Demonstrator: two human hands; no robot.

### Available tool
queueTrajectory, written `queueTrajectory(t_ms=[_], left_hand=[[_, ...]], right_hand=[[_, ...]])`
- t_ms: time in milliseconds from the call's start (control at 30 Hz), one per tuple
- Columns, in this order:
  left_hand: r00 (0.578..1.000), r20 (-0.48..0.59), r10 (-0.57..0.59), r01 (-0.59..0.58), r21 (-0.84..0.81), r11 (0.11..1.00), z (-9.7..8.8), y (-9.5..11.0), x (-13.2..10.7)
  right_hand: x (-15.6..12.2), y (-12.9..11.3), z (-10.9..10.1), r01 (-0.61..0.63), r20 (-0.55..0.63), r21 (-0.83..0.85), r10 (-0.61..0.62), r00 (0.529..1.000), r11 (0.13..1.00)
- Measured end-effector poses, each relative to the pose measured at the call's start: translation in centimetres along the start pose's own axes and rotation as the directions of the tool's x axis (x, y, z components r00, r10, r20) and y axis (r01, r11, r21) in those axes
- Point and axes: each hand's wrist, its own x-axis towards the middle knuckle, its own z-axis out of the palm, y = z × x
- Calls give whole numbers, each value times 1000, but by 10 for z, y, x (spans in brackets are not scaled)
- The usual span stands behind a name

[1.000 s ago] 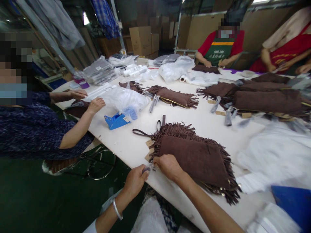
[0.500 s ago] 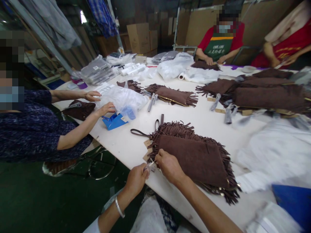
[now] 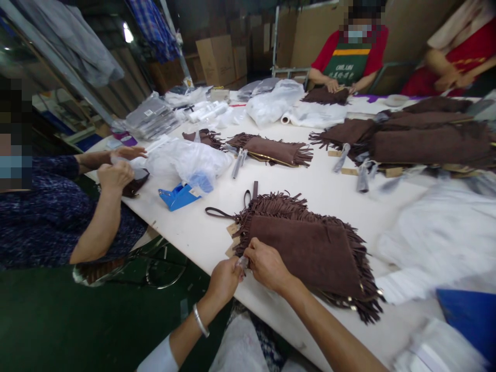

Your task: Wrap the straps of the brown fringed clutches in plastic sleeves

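Head view showed a white tabletop (image 3: 186,232) with a brown fringed bag (image 3: 302,253) lying flat near its front edge. At the bag's near left corner, the right hand (image 3: 267,264) had its fingers curled, their grip unclear; the left hand (image 3: 225,279) was closed just beside it. Dark straps (image 3: 255,190) and paper tags (image 3: 233,229) stuck out leftward. Smallest, clear plastic (image 3: 243,262) was pinched in the left fingertips.

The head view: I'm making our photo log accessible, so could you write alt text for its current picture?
A person's left hand pinches a bit of clear plastic, the right hand close beside it, at the near-left corner of a brown fringed pouch on a white table. Three other people are around the table, among more brown pouches and plastic bags.
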Motion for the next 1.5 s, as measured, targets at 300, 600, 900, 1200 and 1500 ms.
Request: queueTrajectory(t_ms=[300, 600, 900, 1200, 1500], left_hand=[[957, 178, -230, 287, -442, 850, 4, 9, 7], [899, 274, -342, 430, -704, 566, 5, 14, -10], [952, 150, -266, 279, -780, 560, 20, 4, -26], [897, 144, -417, 336, -836, 434, 12, -3, -64], [907, -74, -414, 218, -760, 613, 24, 1, -49]], right_hand=[[-30, -30, 4, -259, -169, 310, 321, 932, 915], [-82, -86, 84, -285, 95, 937, 636, 766, 204], [-53, -84, 90, -218, 244, 967, 732, 636, -133], [-56, -79, 93, -207, 140, 978, 762, 632, -7], [-59, -80, 90, -218, -20, 957, 792, 610, 192]])
